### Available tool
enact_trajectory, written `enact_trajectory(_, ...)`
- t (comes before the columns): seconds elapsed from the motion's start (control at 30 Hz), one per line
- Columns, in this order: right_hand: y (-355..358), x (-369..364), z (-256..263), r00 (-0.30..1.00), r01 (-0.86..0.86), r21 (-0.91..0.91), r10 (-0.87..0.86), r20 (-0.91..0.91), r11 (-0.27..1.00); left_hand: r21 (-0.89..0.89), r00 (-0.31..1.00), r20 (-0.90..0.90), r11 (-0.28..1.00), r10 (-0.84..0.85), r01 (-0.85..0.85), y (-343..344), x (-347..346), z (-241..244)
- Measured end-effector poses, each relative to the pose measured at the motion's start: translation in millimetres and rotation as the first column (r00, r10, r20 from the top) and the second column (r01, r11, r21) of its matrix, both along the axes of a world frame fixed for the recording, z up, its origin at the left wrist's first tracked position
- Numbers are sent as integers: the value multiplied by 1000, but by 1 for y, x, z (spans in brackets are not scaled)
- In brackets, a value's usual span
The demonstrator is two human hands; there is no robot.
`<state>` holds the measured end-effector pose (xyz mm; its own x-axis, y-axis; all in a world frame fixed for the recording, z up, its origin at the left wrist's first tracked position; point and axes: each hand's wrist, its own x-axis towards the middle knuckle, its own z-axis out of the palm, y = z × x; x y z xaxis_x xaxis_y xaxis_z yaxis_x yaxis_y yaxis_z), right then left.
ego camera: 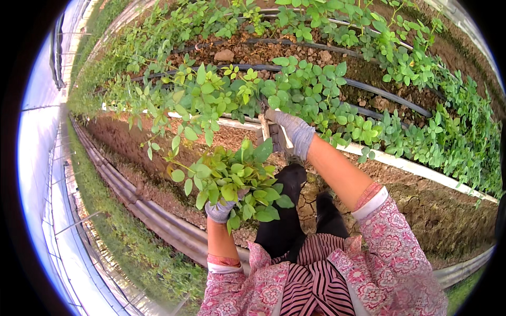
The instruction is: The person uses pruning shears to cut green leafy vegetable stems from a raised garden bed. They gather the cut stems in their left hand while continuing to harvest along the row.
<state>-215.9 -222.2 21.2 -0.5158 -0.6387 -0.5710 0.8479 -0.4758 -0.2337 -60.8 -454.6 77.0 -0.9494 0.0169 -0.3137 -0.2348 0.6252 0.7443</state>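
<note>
My left hand (222, 208), in a grey knitted glove, holds a bunch of leafy green cuttings (237, 177), some with reddish young leaves; the foliage hides most of its fingers. My right hand (282, 128), in a glove of the same kind, is closed around the pale handles of a hand tool (264, 126), most likely pruning shears. The tool points into the low leafy plants (304, 85) at the near edge of the bed. Leaves hide its blades, so what lies between them cannot be told.
A pale edging board (419, 170) runs along the bed. Black irrigation hoses (387, 94) lie on reddish, clumpy soil between the plant rows. Cracked earth (310, 197) forms the path under my feet. Behind me run long grey pipes or rails (158, 219) beside another green row.
</note>
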Motion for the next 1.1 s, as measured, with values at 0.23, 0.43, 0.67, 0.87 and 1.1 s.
enact_trajectory(0.23,-10,-13,-12,994,87,86,-92,63,993,335,972,-162,936,172,-110,20,-100,-2)
enact_trajectory(0.43,2,9,-13,988,47,260,-6,-154,965,258,985,-172,964,-21,66,52,-185,-10)
enact_trajectory(0.67,78,60,16,937,21,429,132,-323,903,722,920,381,590,96,-361,51,-121,41)
enact_trajectory(0.87,155,55,42,887,273,612,52,-458,742,962,959,270,21,89,-273,94,-22,-11)
enact_trajectory(1.1,215,21,35,810,535,401,-316,-494,744,701,821,569,546,-41,-458,129,-25,-125)
